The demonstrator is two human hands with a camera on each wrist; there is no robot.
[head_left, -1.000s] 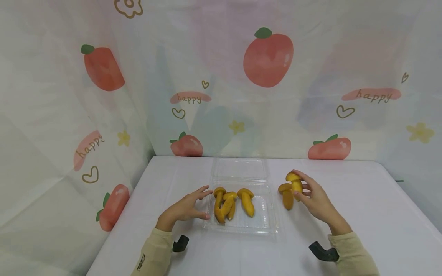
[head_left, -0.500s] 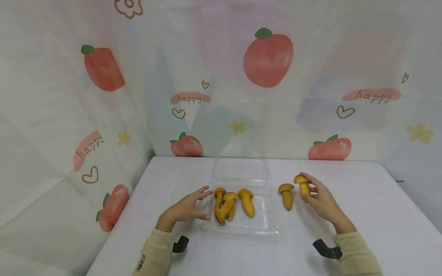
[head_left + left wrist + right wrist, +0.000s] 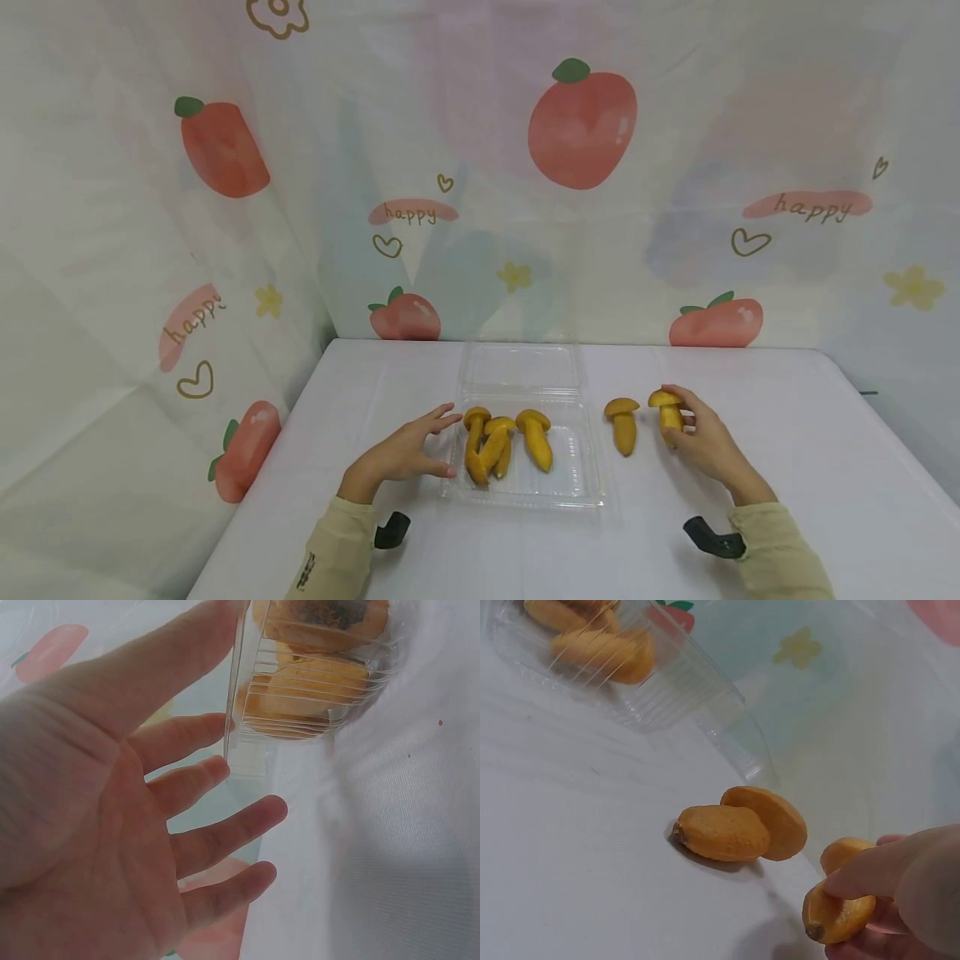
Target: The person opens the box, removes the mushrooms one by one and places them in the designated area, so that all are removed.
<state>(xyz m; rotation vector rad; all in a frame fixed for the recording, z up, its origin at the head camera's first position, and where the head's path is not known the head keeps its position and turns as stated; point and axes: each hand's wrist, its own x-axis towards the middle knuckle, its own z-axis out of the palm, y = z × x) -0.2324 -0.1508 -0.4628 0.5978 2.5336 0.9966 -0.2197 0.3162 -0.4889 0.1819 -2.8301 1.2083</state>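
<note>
Several red fruits [image 3: 223, 150] are printed on the cloth [image 3: 112, 250] at our far left, along with a heart [image 3: 196, 379] and the word "happy"; more such cloth hangs behind the white counter [image 3: 420, 550]. Next we come to our left sleeve [image 3: 330, 546], pale khaki, with a black piece [image 3: 392, 530] jutting out at the wrist. Our left hand [image 3: 401, 450] is spread, fingers apart, beside the left wall of the clear box [image 3: 577, 492]; in the left wrist view, the thumb and the nearest fingertips seem to touch its rim. Behind the box, its lid [image 3: 521, 369] is folded back toward the cloth.

Inside, at the left, we see a clump of mushrooms [image 3: 491, 450], yellow and overlapping so closely that we cannot count them surely. A single mushroom [image 3: 537, 442] lies just right of them, also in the box. Outside, to the right of the box, a loose mushroom [image 3: 624, 429] lies on the counter, cap away from us and stem toward us. Near it, our right hand [image 3: 701, 437] pinches a held mushroom [image 3: 667, 421] by the stem, thumb on the near side, cap up. We cannot tell whether it touches the counter. Last comes our right sleeve [image 3: 780, 546], with another black piece [image 3: 714, 537] at its wrist.
</note>
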